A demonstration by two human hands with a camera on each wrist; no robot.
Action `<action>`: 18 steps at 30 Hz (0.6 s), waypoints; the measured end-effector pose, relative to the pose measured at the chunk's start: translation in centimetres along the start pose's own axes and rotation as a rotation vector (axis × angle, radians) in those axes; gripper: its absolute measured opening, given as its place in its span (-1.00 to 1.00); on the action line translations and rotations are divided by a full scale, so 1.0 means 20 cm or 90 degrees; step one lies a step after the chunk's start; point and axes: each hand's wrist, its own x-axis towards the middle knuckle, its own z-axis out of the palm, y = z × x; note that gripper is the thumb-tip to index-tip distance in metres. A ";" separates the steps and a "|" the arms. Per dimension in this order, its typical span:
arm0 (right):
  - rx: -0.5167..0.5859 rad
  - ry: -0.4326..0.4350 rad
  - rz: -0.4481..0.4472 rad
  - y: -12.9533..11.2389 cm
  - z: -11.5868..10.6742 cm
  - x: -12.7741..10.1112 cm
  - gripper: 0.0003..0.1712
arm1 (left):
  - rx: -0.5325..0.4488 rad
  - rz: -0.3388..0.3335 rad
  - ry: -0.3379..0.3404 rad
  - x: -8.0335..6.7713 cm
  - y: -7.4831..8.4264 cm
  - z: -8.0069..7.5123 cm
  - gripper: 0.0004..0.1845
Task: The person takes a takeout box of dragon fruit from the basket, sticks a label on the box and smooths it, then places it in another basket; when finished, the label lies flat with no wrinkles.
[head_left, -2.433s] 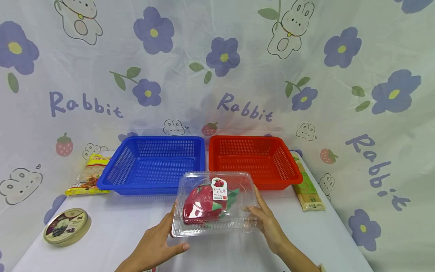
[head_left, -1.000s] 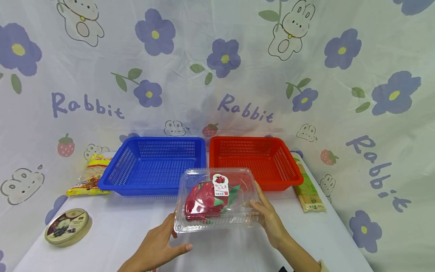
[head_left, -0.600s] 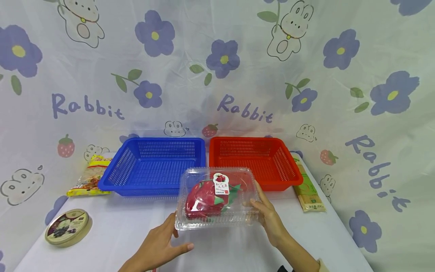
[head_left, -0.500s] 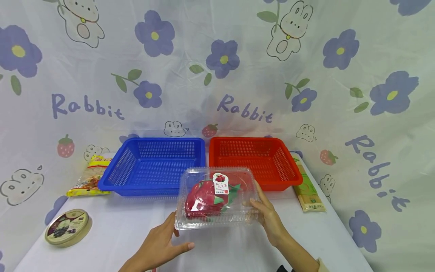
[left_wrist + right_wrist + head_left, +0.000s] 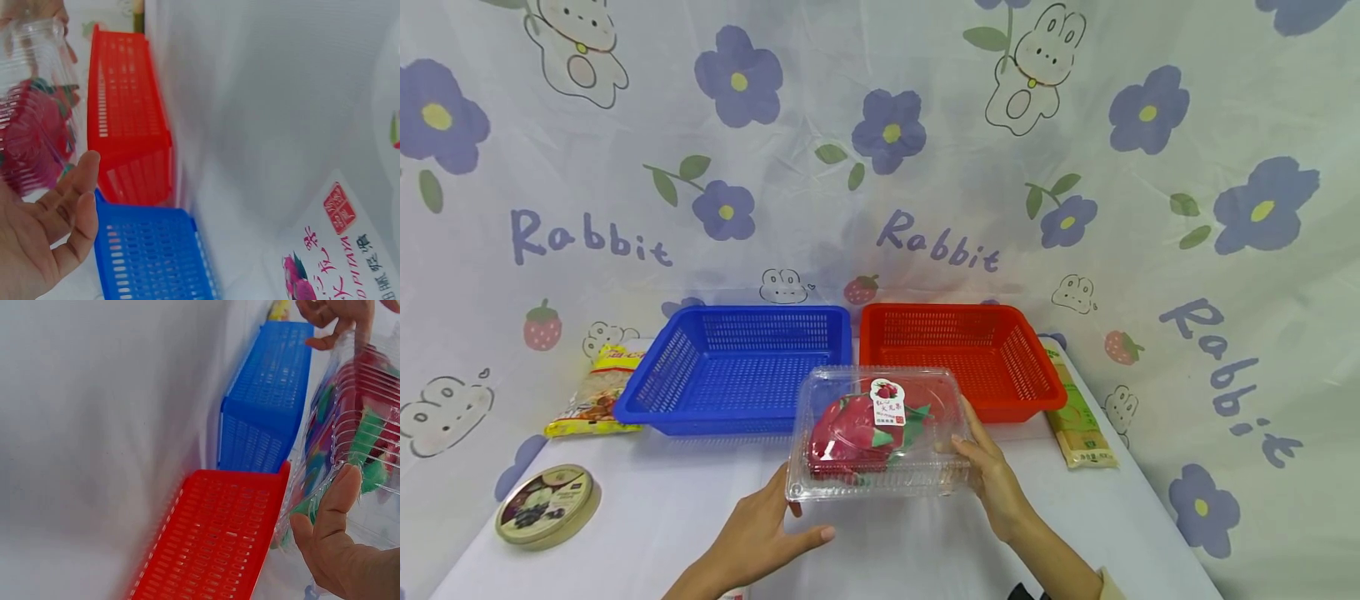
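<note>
A clear plastic fruit box (image 5: 925,454) is held up over the table, tilted, with a red dragon fruit (image 5: 850,437) with green tips inside and a white label (image 5: 889,408) on its lid. My right hand (image 5: 996,487) grips the box's right end, thumb on its front and the other fingers partly hidden behind. At the left end, fingers of my left hand (image 5: 760,529) touch the box, while the thumb stretches away from it. The left wrist view shows the left hand's nearer fingers (image 5: 84,178) loosely bent beside the box.
Behind the box stand a blue basket (image 5: 647,400) and a red basket (image 5: 1052,392), side by side. A yellow food bag (image 5: 598,396) and a round tin (image 5: 546,504) lie left; a green-yellow packet (image 5: 1078,417) lies right. A dragon fruit label (image 5: 337,250) shows low in the left wrist view.
The box has risen slightly and shifted a little to the right, with both hands following it. The right hand's hold is unchanged. The baskets and other goods stay in place.
</note>
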 end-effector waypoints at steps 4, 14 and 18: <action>0.001 0.005 0.003 0.00 0.00 0.00 -0.25 | -0.005 0.000 -0.002 0.01 0.01 0.00 0.04; -0.008 0.008 0.000 -0.02 -0.01 0.01 -0.23 | 0.016 -0.004 0.041 0.05 0.03 0.01 -0.02; -0.006 -0.003 -0.007 -0.02 -0.01 0.02 -0.23 | 0.004 -0.017 0.057 0.06 0.05 0.02 -0.10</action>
